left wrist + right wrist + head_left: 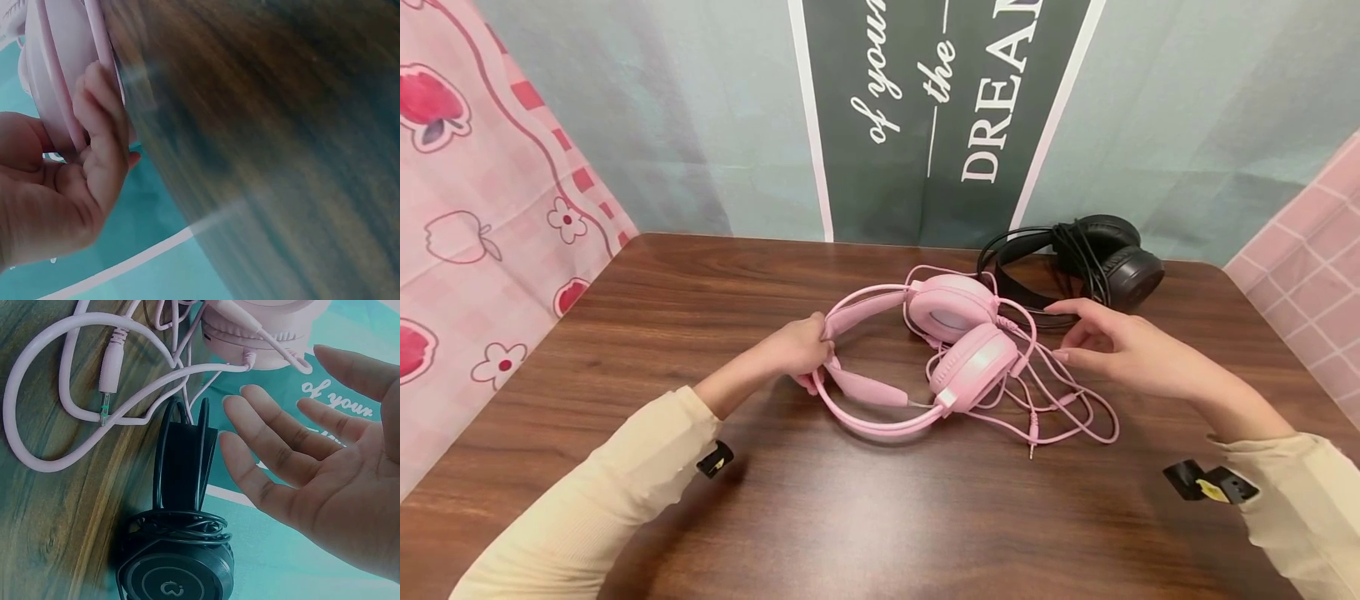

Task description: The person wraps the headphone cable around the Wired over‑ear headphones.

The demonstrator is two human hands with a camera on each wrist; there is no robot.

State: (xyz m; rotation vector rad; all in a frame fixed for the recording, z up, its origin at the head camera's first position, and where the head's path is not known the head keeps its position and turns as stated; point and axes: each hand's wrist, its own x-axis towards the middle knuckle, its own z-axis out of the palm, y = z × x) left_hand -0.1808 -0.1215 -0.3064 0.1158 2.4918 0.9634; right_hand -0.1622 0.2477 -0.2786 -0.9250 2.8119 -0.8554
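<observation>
Pink headphones (973,367) lie on the wooden table, ear cups toward the right and headband toward the left. My left hand (806,346) grips the top of the headband; in the left wrist view its fingers (103,119) curl round the pink bands (59,81). Loose pink cable (1108,417) spreads in loops right of the cups, and a metal-tipped audio plug (110,375) shows in the right wrist view. Just right of the cable, my right hand (1123,346) hovers with fingers loosely spread and nothing held.
Black headphones (1131,271), their cable wound round them, lie at the table's back right, just beyond my right hand. Behind the wooden table (865,517) hangs a grey-green cloth (715,125) with lettering. Pink patterned cloth (490,208) hangs at the left, pink tile pattern (1315,242) at the right.
</observation>
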